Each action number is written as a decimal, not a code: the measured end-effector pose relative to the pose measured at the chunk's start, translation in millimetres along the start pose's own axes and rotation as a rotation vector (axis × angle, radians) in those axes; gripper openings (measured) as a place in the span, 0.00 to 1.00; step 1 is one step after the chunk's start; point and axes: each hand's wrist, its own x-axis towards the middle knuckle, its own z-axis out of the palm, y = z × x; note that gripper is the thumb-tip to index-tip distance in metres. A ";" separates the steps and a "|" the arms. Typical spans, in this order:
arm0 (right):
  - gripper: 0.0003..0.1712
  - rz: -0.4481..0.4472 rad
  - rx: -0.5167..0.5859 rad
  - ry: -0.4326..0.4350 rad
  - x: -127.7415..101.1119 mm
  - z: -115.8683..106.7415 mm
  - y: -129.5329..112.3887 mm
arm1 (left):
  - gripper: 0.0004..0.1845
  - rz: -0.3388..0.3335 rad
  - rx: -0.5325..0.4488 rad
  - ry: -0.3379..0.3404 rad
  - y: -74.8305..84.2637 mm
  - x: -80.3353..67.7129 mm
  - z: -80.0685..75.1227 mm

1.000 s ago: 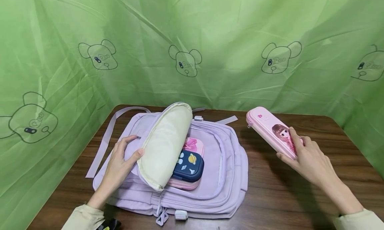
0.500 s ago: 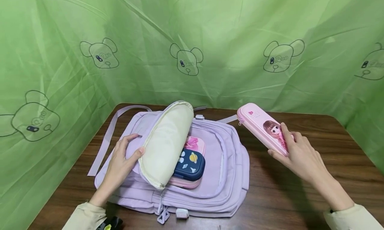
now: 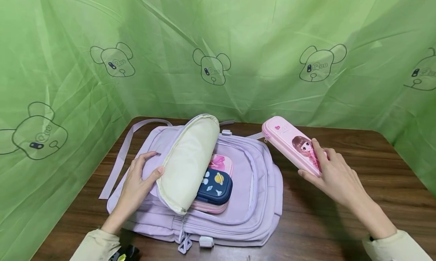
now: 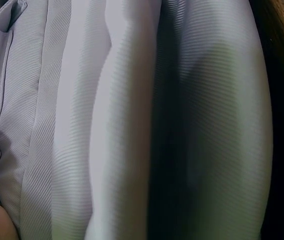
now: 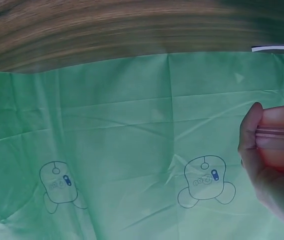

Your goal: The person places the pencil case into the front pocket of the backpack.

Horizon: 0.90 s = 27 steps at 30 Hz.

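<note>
Pencil case (pink) in right hand grip — beside backpack.

Backpack: matt lilac woven cloth with a fine ribbed weave; flap lining: smooth cream fabric. Pink case: smooth, slightly glossy moulded shell with a printed figure. Navy case: satin, embossed. Table: dark wood grain, low sheen. Backdrop: thin creased green sheet.
</note>
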 end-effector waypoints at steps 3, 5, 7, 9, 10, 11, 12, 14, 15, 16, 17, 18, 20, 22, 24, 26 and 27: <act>0.56 -0.007 0.001 0.000 1.7 -0.2 -2.7 | 0.27 0.002 0.001 0.005 -0.1 0.0 -1.1; 0.56 -0.009 0.002 -0.001 2.4 -0.4 -4.3 | 0.27 0.003 -0.002 0.006 -0.1 0.0 -1.5; 0.56 -0.009 0.002 -0.003 2.6 -0.8 -5.9 | 0.27 0.001 -0.004 0.005 -0.2 -0.1 -1.5; 0.57 -0.010 0.003 -0.007 2.4 -1.0 -7.5 | 0.27 -0.001 -0.005 0.003 -0.1 -0.3 -1.2; 0.57 -0.010 0.004 -0.008 2.2 -1.0 -8.4 | 0.27 -0.002 -0.005 0.002 -0.2 -0.5 -1.0; 0.57 -0.011 0.005 -0.009 2.0 -1.1 -9.1 | 0.27 -0.003 -0.005 0.001 -0.3 -0.8 -0.8; 0.57 -0.013 0.005 -0.009 1.8 -1.2 -9.7 | 0.27 -0.004 -0.005 0.000 -0.3 -1.0 -0.5; 0.57 -0.017 0.007 -0.006 1.6 -1.3 -10.9 | 0.27 -0.005 -0.005 -0.001 -0.5 -1.3 -0.2; 0.57 -0.019 0.008 -0.004 1.5 -1.3 -11.5 | 0.27 -0.004 -0.004 -0.001 -0.6 -1.4 -0.1; 0.57 -0.020 0.009 -0.003 1.5 -1.4 -12.0 | 0.27 -0.005 -0.004 -0.001 -0.6 -1.3 0.0; 0.57 -0.021 0.009 -0.004 1.5 -1.6 -12.5 | 0.27 -0.006 -0.005 0.000 -0.6 -1.2 0.1; 0.57 -0.022 0.009 -0.005 1.5 -1.6 -13.1 | 0.27 -0.006 -0.004 0.001 -0.7 -1.1 0.1; 0.57 -0.022 0.011 -0.009 1.5 -1.6 -14.5 | 0.27 -0.007 -0.004 0.002 -0.6 -0.8 0.1; 0.57 -0.024 0.011 -0.011 1.3 -1.7 -15.9 | 0.27 -0.009 -0.003 0.002 -0.6 -0.6 0.1; 0.57 -0.026 0.010 -0.008 1.1 -1.8 -17.2 | 0.27 -0.009 -0.004 0.001 -0.4 -0.5 0.1; 0.57 -0.032 0.009 -0.002 0.7 -2.0 -18.4 | 0.27 -0.009 -0.005 0.000 -0.2 -0.4 0.1; 0.57 -0.035 0.008 0.001 0.6 -2.0 -18.9 | 0.27 -0.008 -0.006 -0.001 -0.1 -0.3 0.0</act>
